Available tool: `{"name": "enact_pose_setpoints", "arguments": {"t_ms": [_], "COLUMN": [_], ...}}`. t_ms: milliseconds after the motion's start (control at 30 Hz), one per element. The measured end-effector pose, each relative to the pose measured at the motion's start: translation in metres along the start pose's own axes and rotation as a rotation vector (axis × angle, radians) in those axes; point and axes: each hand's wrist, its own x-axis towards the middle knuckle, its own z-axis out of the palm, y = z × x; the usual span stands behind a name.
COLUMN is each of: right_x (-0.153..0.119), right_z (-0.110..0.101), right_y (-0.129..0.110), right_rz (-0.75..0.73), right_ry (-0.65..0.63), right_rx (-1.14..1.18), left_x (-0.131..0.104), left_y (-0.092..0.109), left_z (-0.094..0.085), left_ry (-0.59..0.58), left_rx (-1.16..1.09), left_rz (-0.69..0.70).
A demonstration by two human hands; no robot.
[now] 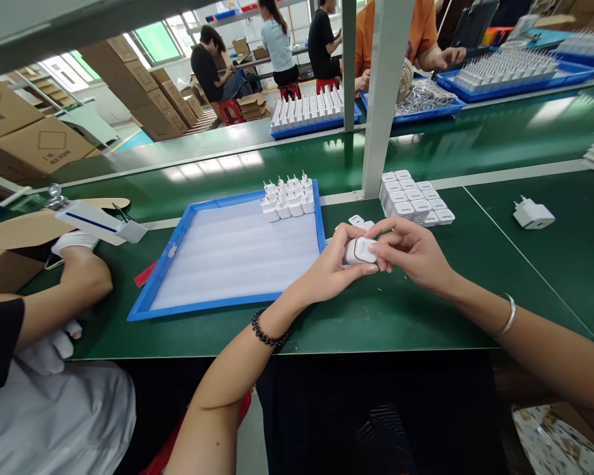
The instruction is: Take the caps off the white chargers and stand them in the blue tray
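My left hand (pixel 334 264) is wrapped round a white charger body (pixel 356 251). The fingers of my right hand (pixel 408 254) press on a white end cap at the right side of that charger. Just behind my hands lie a few loose white caps (pixel 356 221) on the green table. Further back at the right, white caps (pixel 410 198) stand in stacked rows. To the left is a blue-rimmed tray (pixel 165 252) with several white plug chargers (pixel 288 199) standing at its back right corner, prongs up.
A single white plug (pixel 533 214) lies at the right. A metal post (pixel 379 99) rises behind the stacked caps. A co-worker's gloved hand (pixel 76 243) is at the left, near a white holder (pixel 96 221). Beyond the green line, blue trays hold more parts.
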Motion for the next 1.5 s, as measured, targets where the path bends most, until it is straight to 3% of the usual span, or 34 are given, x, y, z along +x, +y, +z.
{"name": "enact_pose_setpoints", "arguments": {"t_ms": [500, 1500], "right_x": [0.0029, 0.0022], "right_z": [-0.0023, -0.0019], "right_y": [0.0003, -0.0015], "right_rz": [0.105, 0.128], "right_ry": [-0.035, -0.051], "right_rx": [0.089, 0.009], "left_x": [-0.0015, -0.0015], "left_y": [0.002, -0.0032], "left_z": [-0.0021, -0.0014], "left_ry": [0.005, -0.009], "left_rx": [0.159, 0.139], "left_rz": [-0.001, -0.022]}}
